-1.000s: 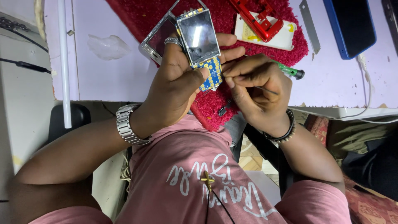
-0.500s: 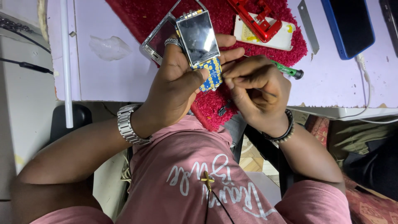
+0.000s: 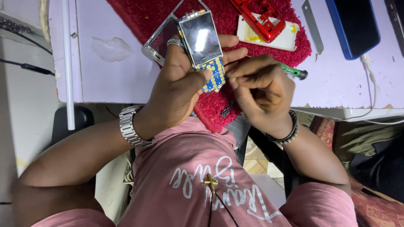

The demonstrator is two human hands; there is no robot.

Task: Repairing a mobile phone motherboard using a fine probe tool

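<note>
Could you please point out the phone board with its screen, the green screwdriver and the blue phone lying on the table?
phone board (image 3: pixel 201 37): head view, on its screen.
green screwdriver (image 3: pixel 294 72): head view, on the handle.
blue phone (image 3: pixel 352 24): head view, on its dark glass.

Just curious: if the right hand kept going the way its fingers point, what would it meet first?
Probably the blue keypad board held by the left hand; the right hand fingertips point toward it, nearly touching, though depth is unclear.
</note>
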